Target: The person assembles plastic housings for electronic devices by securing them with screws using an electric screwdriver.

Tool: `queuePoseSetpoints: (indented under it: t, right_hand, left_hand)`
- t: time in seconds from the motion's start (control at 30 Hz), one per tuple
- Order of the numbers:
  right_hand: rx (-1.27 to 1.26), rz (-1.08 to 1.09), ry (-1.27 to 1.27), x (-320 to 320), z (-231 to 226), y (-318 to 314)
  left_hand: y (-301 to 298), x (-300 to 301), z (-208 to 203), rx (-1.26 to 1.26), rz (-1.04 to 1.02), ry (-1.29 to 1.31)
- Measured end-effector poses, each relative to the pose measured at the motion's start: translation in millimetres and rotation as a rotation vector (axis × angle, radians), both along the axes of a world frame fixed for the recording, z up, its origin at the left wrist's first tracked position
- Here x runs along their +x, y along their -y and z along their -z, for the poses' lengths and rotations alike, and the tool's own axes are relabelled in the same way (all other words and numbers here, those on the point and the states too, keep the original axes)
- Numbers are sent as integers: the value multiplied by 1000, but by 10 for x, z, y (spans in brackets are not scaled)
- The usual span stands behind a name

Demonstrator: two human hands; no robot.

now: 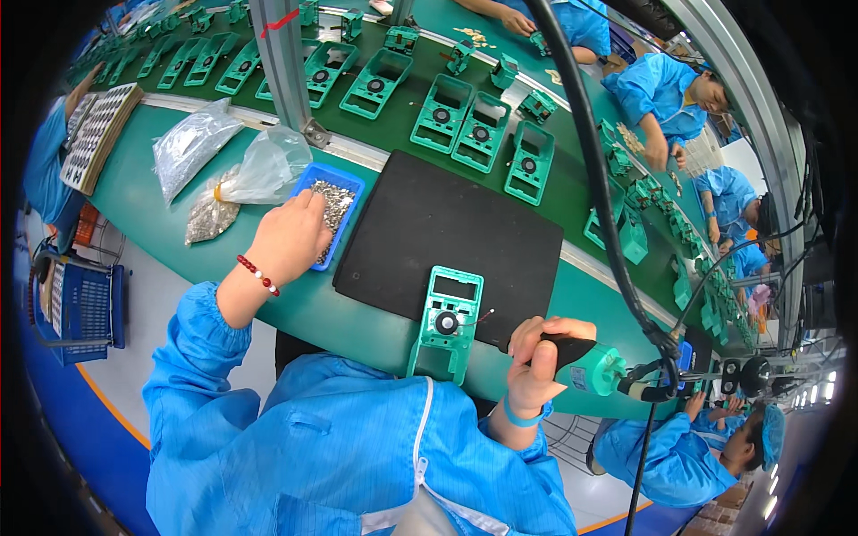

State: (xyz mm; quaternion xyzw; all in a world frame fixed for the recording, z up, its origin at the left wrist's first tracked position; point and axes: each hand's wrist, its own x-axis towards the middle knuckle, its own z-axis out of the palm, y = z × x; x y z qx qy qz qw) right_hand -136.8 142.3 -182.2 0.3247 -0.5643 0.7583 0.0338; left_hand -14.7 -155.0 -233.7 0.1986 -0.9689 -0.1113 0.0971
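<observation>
My left hand reaches over a small blue tray full of small metal screws. Its fingers are bent together at the screws, and whatever the fingertips pinch is hidden. In my right hand is an electric screwdriver with a black grip and a green end, lying sideways; its bit does not show. Between my hands a green plastic housing with a round black speaker and a short wire lies partly on the black mat and sticks out toward my body.
Bags of small parts lie left of the tray. A conveyor belt beyond carries several green housings. A metal post stands at the belt's edge. A thick black cable hangs at right. Co-workers in blue sit across and beside me.
</observation>
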Motion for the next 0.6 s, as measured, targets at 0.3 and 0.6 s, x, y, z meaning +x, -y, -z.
queuePoseSetpoints:
  t: [0.3, 0.6]
  right_hand:
    - [32, -156, 77, 79, -56, 135]
    - [-4, -338, 106, 265, -145, 327]
  left_hand:
    - [-463, 57, -166, 265, 244, -372]
    - [-1310, 61, 246, 570, 416, -552]
